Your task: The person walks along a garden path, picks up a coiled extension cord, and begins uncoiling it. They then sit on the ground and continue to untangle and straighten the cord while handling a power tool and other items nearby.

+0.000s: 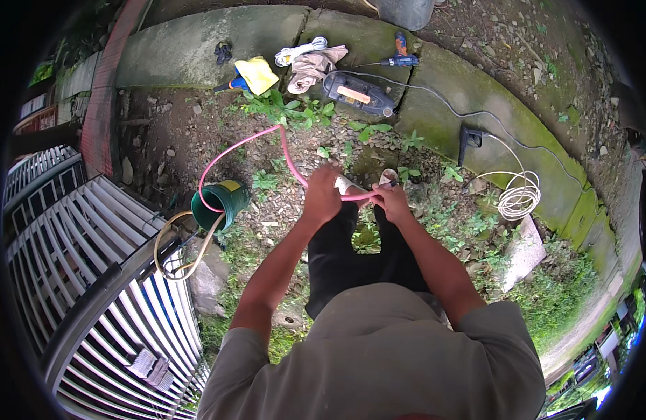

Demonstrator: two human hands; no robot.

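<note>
A pink hose (pixel 295 168) runs from a green bucket (pixel 233 201) at my left, bends sharply in front of me and comes back to my hands. My left hand (pixel 323 194) is closed around it. Its end part stretches across to my right hand (pixel 393 201), whose fingers pinch it near the tip. Something small and dark shows at those right fingertips, too small to make out. Both hands are held low in front of my body, above my legs and shoes.
Ahead on the mossy concrete lie a grey machine (pixel 358 94), a cordless drill (pixel 400 54), rags (pixel 313 70) and a yellow cloth (pixel 256 75). A black spray gun (pixel 470 143) with a coiled pale hose (pixel 519 199) is at right. A white slatted metal gate (pixel 106 294) stands left.
</note>
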